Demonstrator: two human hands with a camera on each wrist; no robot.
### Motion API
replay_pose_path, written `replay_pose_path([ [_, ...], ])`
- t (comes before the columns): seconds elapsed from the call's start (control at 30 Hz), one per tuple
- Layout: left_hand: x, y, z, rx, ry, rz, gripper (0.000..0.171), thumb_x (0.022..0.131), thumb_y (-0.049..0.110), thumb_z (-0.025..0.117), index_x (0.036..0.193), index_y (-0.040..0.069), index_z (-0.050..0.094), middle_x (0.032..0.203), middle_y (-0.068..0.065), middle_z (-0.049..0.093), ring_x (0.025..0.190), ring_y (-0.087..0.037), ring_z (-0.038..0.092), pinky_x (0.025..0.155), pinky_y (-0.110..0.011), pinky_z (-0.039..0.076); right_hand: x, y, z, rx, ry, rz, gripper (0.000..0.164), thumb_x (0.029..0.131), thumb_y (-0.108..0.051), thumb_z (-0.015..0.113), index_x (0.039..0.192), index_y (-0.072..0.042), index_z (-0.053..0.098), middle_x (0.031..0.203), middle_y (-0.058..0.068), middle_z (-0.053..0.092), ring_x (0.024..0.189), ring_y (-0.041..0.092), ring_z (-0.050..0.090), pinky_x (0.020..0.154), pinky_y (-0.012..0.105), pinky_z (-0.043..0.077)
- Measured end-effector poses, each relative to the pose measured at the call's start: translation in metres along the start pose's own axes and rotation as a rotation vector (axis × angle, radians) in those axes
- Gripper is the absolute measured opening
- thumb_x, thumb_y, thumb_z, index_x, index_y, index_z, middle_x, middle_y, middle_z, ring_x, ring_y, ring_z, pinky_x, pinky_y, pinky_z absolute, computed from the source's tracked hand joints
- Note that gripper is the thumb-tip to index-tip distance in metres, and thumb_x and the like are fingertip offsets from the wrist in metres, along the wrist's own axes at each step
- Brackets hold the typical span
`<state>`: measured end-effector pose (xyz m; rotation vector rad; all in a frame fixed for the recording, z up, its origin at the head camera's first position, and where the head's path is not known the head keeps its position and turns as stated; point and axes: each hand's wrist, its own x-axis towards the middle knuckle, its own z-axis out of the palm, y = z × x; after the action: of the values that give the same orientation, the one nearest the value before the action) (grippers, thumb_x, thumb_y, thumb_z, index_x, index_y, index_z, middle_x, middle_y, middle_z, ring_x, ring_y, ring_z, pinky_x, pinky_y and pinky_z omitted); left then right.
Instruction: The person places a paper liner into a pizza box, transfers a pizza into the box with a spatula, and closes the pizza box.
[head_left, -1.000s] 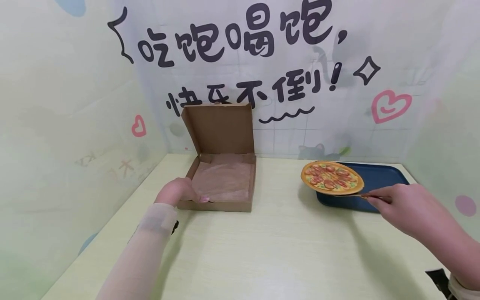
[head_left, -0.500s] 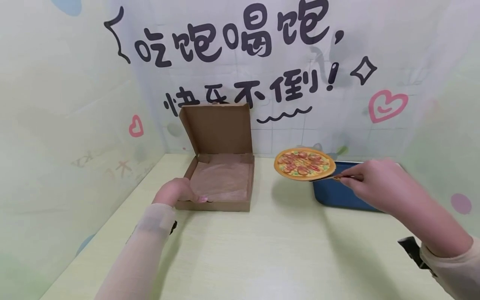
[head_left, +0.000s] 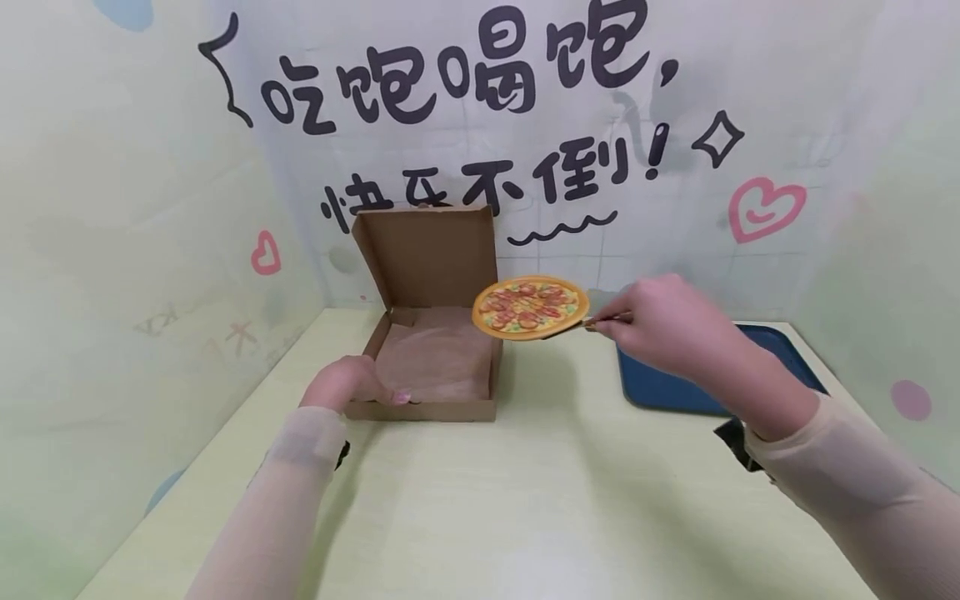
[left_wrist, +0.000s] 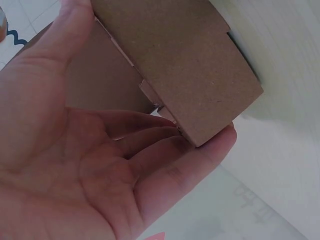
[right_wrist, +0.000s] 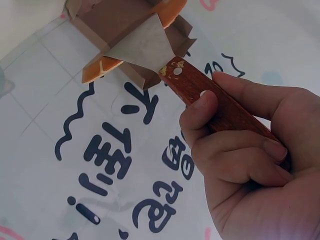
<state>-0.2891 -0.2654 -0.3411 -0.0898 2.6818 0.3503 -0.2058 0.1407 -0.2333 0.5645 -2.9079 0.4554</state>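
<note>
My right hand grips the wooden handle of a metal spatula, fingers curled round it. Its flat blade lies under a round pizza topped with sausage slices, held level above the table. In the head view the pizza overlaps the right edge of an open cardboard pizza box. My left hand holds the box at its front left corner. In the left wrist view its thumb lies along the box wall's edge while the fingers bend round the corner. The box's lid stands raised at the back, and brown paper lines the bottom.
A blue tray lies on the right side of the pale table, partly hidden by my right forearm. Printed wall sheets close in the back and both sides, with the raised lid near the back one.
My right hand has carried the pizza on the spatula leftward and upward, from over the tray to the box's right edge. The left hand keeps its hold on the box.
</note>
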Motion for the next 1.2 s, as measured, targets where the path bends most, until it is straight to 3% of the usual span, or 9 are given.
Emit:
replay_pose_path([
  [0.2, 0.0, -0.001, 0.001, -0.011, 0.006, -0.004, 0.093, 0.087, 0.059, 0.083, 0.146, -0.007, 0.052, 0.151, -0.03, 0.055, 0.132, -0.044, 0.058, 0.111, -0.058, 0.05, 0.029, -0.016, 0.008, 0.009, -0.025, -0.047, 0.019, 0.1, -0.022, 0.073, 0.11, -0.012, 0.086, 0.103, 0.006, 0.084, 0.076, 0.016, 0.068, 0.06, 0.027, 0.047],
  [0.5, -0.003, -0.006, 0.001, -0.048, -0.004, -0.005, 0.097, 0.087, 0.059, 0.082, 0.15, -0.007, 0.05, 0.156, -0.031, 0.05, 0.138, -0.047, 0.053, 0.114, -0.06, 0.047, 0.072, -0.046, 0.037, 0.028, -0.057, -0.113, 0.018, 0.099, -0.018, 0.072, 0.108, -0.01, 0.086, 0.103, 0.004, 0.083, 0.081, 0.018, 0.068, 0.068, 0.029, 0.052],
  [0.7, -0.002, -0.005, 0.003, -0.063, 0.008, 0.02, 0.089, 0.087, 0.057, 0.083, 0.143, -0.006, 0.055, 0.148, -0.029, 0.057, 0.13, -0.045, 0.058, 0.11, -0.06, 0.051, 0.089, -0.065, 0.062, 0.013, -0.095, -0.143, 0.016, 0.099, -0.017, 0.072, 0.1, -0.011, 0.086, 0.091, 0.002, 0.08, 0.076, 0.019, 0.063, 0.061, 0.027, 0.048],
  [0.9, 0.003, -0.004, 0.005, -0.01, 0.009, 0.007, 0.092, 0.088, 0.061, 0.081, 0.145, -0.006, 0.055, 0.15, -0.029, 0.057, 0.131, -0.045, 0.059, 0.11, -0.059, 0.052, 0.104, -0.081, 0.086, -0.018, -0.149, -0.132, 0.018, 0.098, -0.014, 0.069, 0.087, -0.012, 0.083, 0.078, 0.0, 0.07, 0.072, 0.017, 0.056, 0.056, 0.025, 0.042],
  [1.07, 0.006, -0.003, 0.005, 0.12, -0.006, 0.052, 0.084, 0.092, 0.064, 0.075, 0.139, -0.004, 0.064, 0.149, -0.03, 0.059, 0.131, -0.044, 0.062, 0.11, -0.058, 0.053, 0.114, -0.09, 0.101, -0.047, -0.187, -0.131, 0.024, 0.095, -0.008, 0.066, 0.074, -0.014, 0.074, 0.068, -0.002, 0.059, 0.068, 0.014, 0.049, 0.052, 0.025, 0.036],
  [1.2, 0.006, -0.003, 0.006, 0.105, -0.004, 0.029, 0.084, 0.091, 0.064, 0.076, 0.138, -0.005, 0.064, 0.145, -0.028, 0.062, 0.124, -0.04, 0.065, 0.108, -0.058, 0.054, 0.117, -0.094, 0.109, -0.062, -0.18, -0.129, 0.025, 0.095, -0.008, 0.067, 0.071, -0.015, 0.071, 0.065, -0.003, 0.056, 0.066, 0.014, 0.048, 0.053, 0.026, 0.035],
])
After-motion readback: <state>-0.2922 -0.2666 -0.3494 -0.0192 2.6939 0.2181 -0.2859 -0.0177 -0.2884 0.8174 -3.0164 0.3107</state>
